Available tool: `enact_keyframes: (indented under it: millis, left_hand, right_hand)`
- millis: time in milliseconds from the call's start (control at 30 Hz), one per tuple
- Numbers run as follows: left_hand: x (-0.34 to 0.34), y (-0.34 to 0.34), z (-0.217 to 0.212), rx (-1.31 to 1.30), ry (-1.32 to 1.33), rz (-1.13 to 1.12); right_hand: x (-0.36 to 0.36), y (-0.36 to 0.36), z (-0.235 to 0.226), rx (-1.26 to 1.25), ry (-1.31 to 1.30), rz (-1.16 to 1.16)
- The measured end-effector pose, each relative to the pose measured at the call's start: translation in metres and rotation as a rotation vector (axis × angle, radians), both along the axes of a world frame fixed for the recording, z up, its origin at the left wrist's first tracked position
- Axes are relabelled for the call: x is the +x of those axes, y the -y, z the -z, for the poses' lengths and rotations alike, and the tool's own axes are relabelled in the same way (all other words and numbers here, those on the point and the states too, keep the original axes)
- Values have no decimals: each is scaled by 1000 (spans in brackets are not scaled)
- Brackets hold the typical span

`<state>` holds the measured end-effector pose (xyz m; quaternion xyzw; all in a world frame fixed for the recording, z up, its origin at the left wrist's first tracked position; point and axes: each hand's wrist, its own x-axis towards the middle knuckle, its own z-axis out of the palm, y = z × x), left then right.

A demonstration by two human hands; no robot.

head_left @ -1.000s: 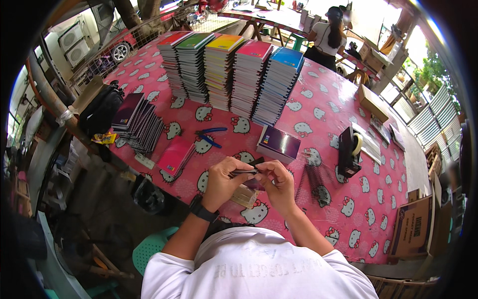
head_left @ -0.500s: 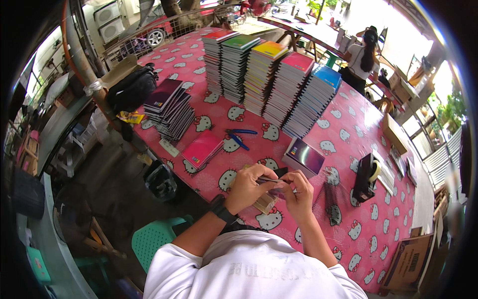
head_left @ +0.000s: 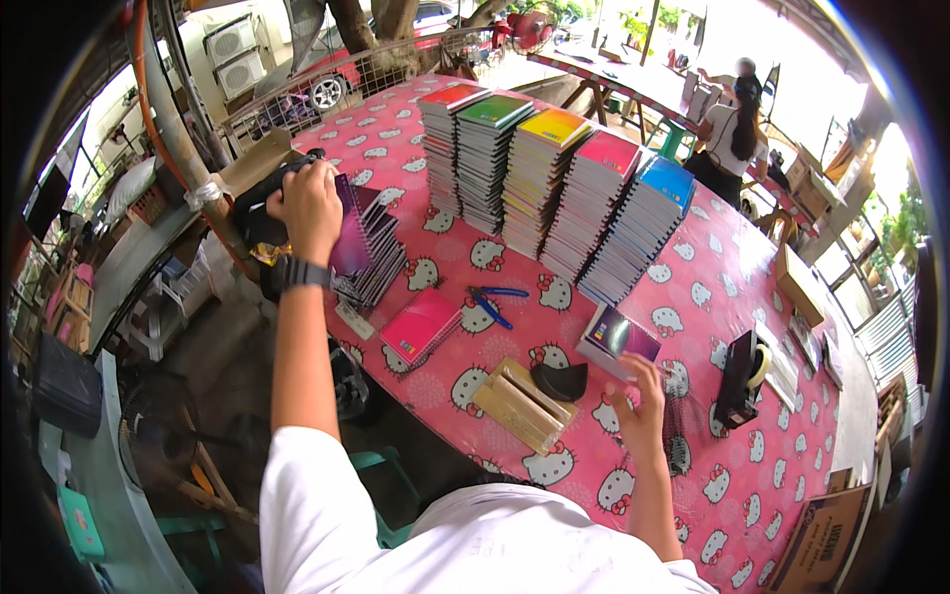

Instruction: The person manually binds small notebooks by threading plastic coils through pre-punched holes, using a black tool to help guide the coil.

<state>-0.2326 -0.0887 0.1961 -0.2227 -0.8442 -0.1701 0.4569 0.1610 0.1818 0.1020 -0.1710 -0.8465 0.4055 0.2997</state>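
My left hand [head_left: 312, 210] is closed at the edge of a purple notebook [head_left: 348, 238], which sits tilted on the stack of spiral notebooks [head_left: 381, 259] at the left. Its fingertips are partly hidden. My right hand [head_left: 641, 401] is open, fingers apart, at the near edge of a low pile of purple notebooks [head_left: 616, 335]. Between my arms lies a wooden block with a groove [head_left: 524, 406], a black curved piece [head_left: 559, 381] at its far end. A pink notebook [head_left: 421, 327] and blue-handled pliers [head_left: 495, 305] lie farther off.
Tall notebook stacks in red, green, yellow [head_left: 544, 163], pink and blue [head_left: 638, 233] stand at the back. At right are a black tape dispenser [head_left: 737, 381] and a cardboard box [head_left: 797, 285]. A black bag [head_left: 267, 193] lies at far left. Another person [head_left: 730, 129] works behind.
My hands have parted from over the wooden block. The left has reached out to the purple notebook stack; the right has moved right and opened. The view has shifted slightly.
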Motion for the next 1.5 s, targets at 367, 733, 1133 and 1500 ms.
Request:
enact_keyframes:
  millis: [367,733,1133,1500]
  left_hand:
    - [-111,-30,71,-227,524,-115]
    - [-72,-5,40,-464,1012,-61]
    - [55,-75,63,-70,468,691]
    - [221,-104,194,215,977,965]
  right_hand:
    - [2,3,20,17,109,-110]
    - [6,5,35,6,136,-194]
    - [-43,-80,62,476,273,82]
    - [-36,-125,84,337,251,498]
